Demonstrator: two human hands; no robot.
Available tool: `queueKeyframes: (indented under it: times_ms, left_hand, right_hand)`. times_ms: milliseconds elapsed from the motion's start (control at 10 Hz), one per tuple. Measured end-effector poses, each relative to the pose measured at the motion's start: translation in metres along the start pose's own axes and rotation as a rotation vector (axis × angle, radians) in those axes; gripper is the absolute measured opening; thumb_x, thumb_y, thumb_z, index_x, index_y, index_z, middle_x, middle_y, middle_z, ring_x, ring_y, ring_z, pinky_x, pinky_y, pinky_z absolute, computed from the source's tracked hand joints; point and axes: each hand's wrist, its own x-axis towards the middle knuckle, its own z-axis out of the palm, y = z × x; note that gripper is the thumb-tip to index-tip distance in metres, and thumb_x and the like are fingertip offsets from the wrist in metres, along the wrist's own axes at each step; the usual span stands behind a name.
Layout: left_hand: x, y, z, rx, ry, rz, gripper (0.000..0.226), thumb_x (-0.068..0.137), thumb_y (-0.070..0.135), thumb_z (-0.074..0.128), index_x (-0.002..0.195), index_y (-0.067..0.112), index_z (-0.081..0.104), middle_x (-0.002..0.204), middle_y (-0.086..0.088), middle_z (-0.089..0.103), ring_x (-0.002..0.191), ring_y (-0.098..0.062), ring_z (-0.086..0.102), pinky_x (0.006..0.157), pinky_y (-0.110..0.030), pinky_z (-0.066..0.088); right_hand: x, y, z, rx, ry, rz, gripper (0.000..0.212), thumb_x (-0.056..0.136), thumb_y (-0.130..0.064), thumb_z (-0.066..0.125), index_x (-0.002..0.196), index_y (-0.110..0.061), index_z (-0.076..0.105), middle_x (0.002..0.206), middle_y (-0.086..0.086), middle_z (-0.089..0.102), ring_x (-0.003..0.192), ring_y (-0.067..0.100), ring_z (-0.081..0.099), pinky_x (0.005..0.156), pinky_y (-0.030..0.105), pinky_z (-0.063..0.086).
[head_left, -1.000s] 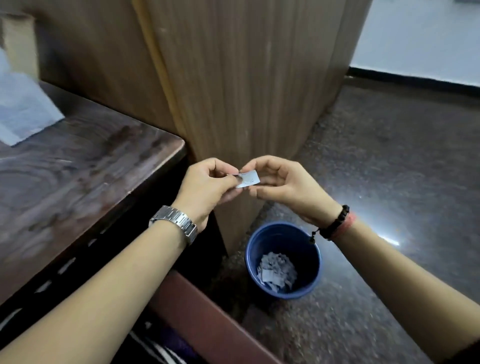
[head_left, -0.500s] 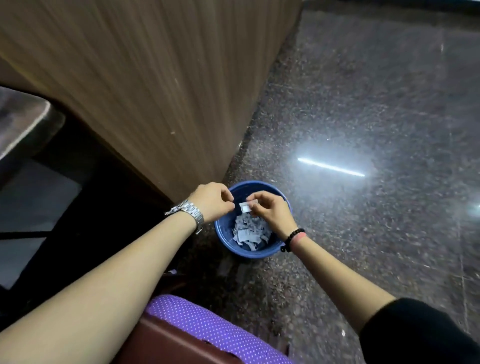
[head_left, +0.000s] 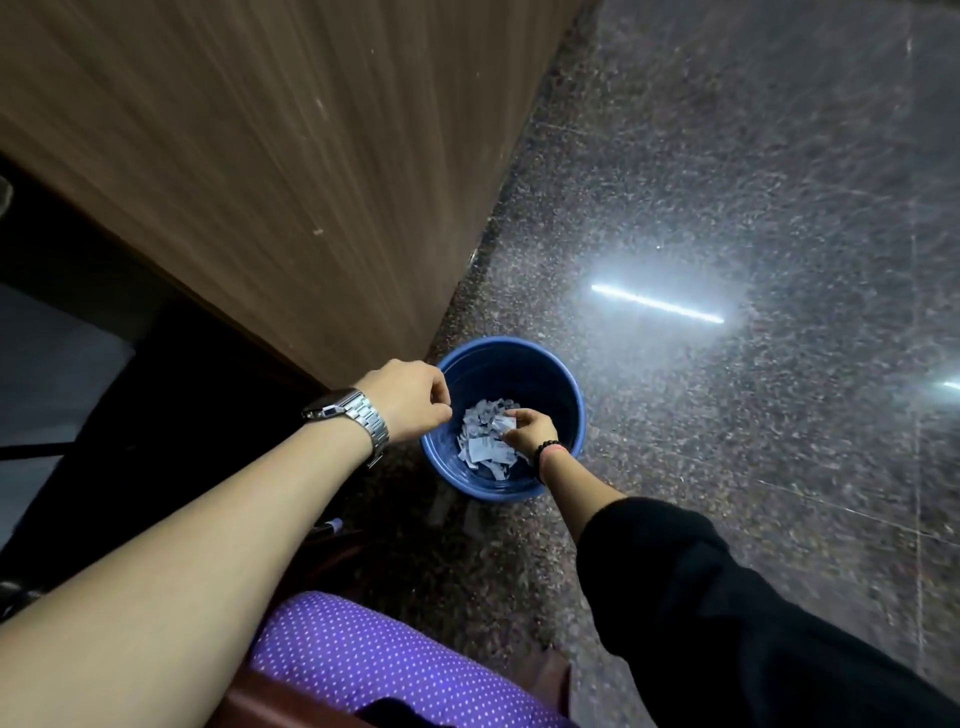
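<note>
Down at floor level: a blue bin stands upright on speckled stone, just beside the corner of a wood panel. The bin holds a loose heap of torn paper, pale grey-white, lying on the bottom and bunched toward the near side. The right grip is down inside the bin, below the rim, knuckles up and fingers curled. Its thumb and fingertips are clamped on one small scrap. The scrap sits at the top of the heap, touching it or just over it; cannot tell which. A black bead band is on that wrist with a pink one beside it, and the forearm is bare up to a black sleeve. The left grip hangs over the bin's left rim, clear of the heap, fingers drawn together into a loose fist, thumb tip against the forefinger, closed on itself. A steel watch is on that wrist, face turned left. The two grips are near each other but apart, left higher, right lower and deeper in. A purple dotted cushion shows at the near edge of view, on a reddish-brown frame. A bright strip of reflected light lies on the floor beyond the bin, to the right. It is dark left of the panel, with detail too dim to read.
</note>
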Motion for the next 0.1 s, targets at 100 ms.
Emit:
queueKeyframes:
  times_ms: [100]
  left_hand:
    - [0.0022,-0.0047,-0.0005,-0.002,0.005,-0.010,0.006,0.089,0.036,0.059,0.091,0.032,0.063,0.104,0.004,0.067,0.099,-0.020,0.062,0.080,-0.030,0.048]
  right_hand:
    - [0.0066,-0.0039,0.0059,-0.098,0.001,0.025,0.051,0.080,-0.007,0.072,0.129,-0.008,0.056,0.123,0.010,0.061,0.113,0.025,0.059,0.098,0.031,0.047]
